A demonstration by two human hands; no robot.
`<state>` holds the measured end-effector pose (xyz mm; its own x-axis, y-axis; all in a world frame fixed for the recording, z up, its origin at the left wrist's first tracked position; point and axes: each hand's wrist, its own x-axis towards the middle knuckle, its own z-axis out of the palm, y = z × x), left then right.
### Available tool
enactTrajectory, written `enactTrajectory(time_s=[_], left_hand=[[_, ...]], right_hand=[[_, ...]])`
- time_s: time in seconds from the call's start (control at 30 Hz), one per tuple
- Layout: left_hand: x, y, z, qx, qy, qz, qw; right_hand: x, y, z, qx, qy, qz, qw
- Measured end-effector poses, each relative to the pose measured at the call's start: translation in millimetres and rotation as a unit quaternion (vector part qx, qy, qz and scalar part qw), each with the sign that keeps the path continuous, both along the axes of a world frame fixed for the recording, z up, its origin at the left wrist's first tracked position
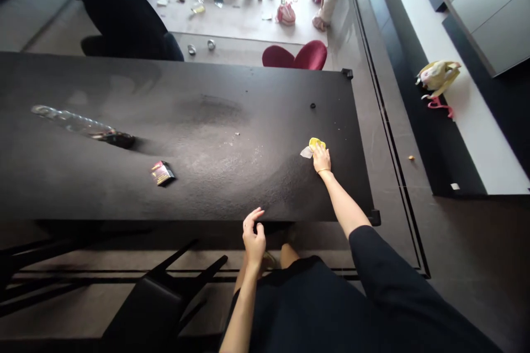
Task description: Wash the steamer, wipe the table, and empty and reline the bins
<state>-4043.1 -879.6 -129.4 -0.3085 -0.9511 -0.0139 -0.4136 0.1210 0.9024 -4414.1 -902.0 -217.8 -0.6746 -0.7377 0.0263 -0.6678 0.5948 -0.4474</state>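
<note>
1. Right hand (322, 160): its grip presses a yellow pad (313, 142), pale wipe (306, 152) beside it, onto the desk (199, 201) near its right end.
2. Left hand (254, 236): loosely curled, holding nothing visible, by the near edge.
3. Wiping seems partway done: whitish crumbs (237, 134) remain mid-desk.
4. Farther left: a small box (163, 173).

Right arm (344, 202) outstretched, right grip (322, 159) palm-down; left forearm (245, 300) closer in, left grip (254, 237) with fingers (250, 219) loosely bent
</note>
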Motion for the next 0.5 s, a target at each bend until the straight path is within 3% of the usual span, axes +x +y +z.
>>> enactTrajectory(time_s=[0.07,0.17,0.3,0.37,0.43,0.5], left_hand=[[3.7,14.0,-0.2,0.0,0.002,0.006,1.0],[5.1,29.1,-2.0,0.002,0.017,0.013,1.0],[2.8,37.0,-5.1,0.002,0.031,0.026,0.999],[4.4,38.7,-5.8,-0.008,0.03,0.022,0.999],[9.6,41.9,-5.8,-0.023,0.025,0.024,0.999],[16.7,47.6,-5.5,-0.03,0.016,0.047,0.998]], right_hand=[[-0.3,-12.5,9.1,-0.061,-0.006,-0.016,0.998],[57.6,2.5,21.5,-0.133,0.016,0.031,0.991],[175.5,41.9,17.9,-0.085,0.009,0.236,0.968],[214.4,50.5,7.7,-0.043,-0.006,0.313,0.949],[227.2,49.3,-0.9,-0.019,-0.012,0.347,0.937],[216.0,41.9,-3.7,-0.012,-0.012,0.375,0.927]])
